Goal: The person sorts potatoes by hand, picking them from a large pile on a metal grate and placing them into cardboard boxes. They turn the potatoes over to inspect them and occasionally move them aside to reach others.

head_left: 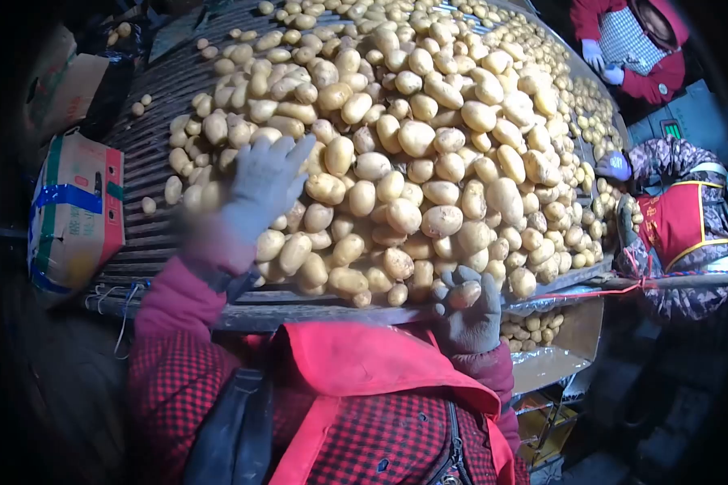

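Observation:
A large heap of potatoes (416, 137) covers the slatted table in front of me. My left hand (265, 184), in a pale grey glove, lies over the left side of the heap with its fingers stretched out and spread. It appears to rest against potatoes there; the wrist is a little blurred. At the table's near edge, my right hand (473, 323) wears a darker grey glove. Its fingers are curled around a single potato (464, 296), which shows between thumb and fingers with a brownish patch.
A cardboard box (77, 212) with blue tape stands left of the slatted table (150, 133). Below the near edge, an open carton (554, 364) holds more potatoes. Two people, one in a red apron (678, 226) and one in red sleeves (663, 81), work along the right side.

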Demonstrator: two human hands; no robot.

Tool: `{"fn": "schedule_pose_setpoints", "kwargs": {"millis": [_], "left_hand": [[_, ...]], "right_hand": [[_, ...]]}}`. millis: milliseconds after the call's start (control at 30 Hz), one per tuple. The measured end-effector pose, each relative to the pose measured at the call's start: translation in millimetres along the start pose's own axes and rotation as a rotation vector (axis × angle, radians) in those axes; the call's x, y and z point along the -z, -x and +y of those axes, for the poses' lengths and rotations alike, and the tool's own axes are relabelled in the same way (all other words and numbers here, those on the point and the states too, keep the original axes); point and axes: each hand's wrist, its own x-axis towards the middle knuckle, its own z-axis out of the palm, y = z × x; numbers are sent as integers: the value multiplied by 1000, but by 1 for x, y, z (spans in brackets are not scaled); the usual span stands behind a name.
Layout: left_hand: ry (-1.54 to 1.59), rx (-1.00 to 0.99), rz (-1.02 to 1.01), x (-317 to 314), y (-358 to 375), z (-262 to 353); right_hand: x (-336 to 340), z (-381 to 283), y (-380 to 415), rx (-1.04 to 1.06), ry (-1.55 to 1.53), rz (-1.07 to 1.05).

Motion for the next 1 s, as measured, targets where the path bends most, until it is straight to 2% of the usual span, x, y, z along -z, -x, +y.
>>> {"fn": "schedule_pose_setpoints", "kwargs": {"millis": [100, 167, 200, 233, 267, 300, 333, 367, 400, 433, 467, 500, 567, 600, 633, 667, 700, 733, 767, 833, 900, 1000], "left_hand": [[52, -111, -23, -8, -17, -13], [170, -67, -23, -1, -14, -13], [341, 23, 79, 4, -12, -8], [512, 111, 184, 16, -10, 1], [729, 157, 165, 28, -1, 19], [928, 23, 284, 24, 5, 39], [1158, 34, 207, 34, 17, 68], [1177, -125, 49, 38, 23, 82], [1029, -308, 238, 42, 32, 101], [1161, -370, 50, 59, 38, 109], [1071, -480, 153, 46, 43, 115], [938, -492, 207, 50, 52, 110], [867, -317, 230, 58, 65, 86], [795, -214, 382, 44, 76, 72], [774, -83, 448, 27, 87, 56], [708, -34, 587, 19, 98, 38], [533, 134, 522, 28, 111, 26], [365, 235, 552, 19, 122, 10], [308, 365, 534, 12, 130, 0], [291, 504, 448, -6, 137, -25], [83, 479, 190, -13, 136, -38], [-11, 430, 107, -9, 125, -67]], "right_hand": [[0, 1, 2, -34, -84, 9], [2, 0, 6, -17, -17, 68], [13, -2, 3, -31, 27, -88], [12, -2, 5, -23, 28, -95], [11, 0, 7, -72, 99, -78], [7, 3, 8, -130, 176, -66], [-11, 5, 13, -93, 251, -141], [-20, 6, 12, -62, 358, -309], [-23, 7, 9, -67, 440, -376], [-24, 8, 4, -69, 521, -442], [-21, 14, -5, -245, 284, -271], [-25, 19, -5, -287, 48, -319], [-23, 12, 2, -277, 160, -236], [-24, 20, 4, -176, 267, -179], [-24, 20, 5, -195, 268, -179], [-25, 15, 5, -246, 164, -156], [-24, 13, 5, -296, 59, -130], [-22, 16, 2, -292, 23, -159], [-20, 17, 1, -300, 23, -154], [-17, 18, -2, -284, 26, -212], [-12, 19, -5, -301, -29, -200], [-3, 22, -8, -287, -61, -243]]}}
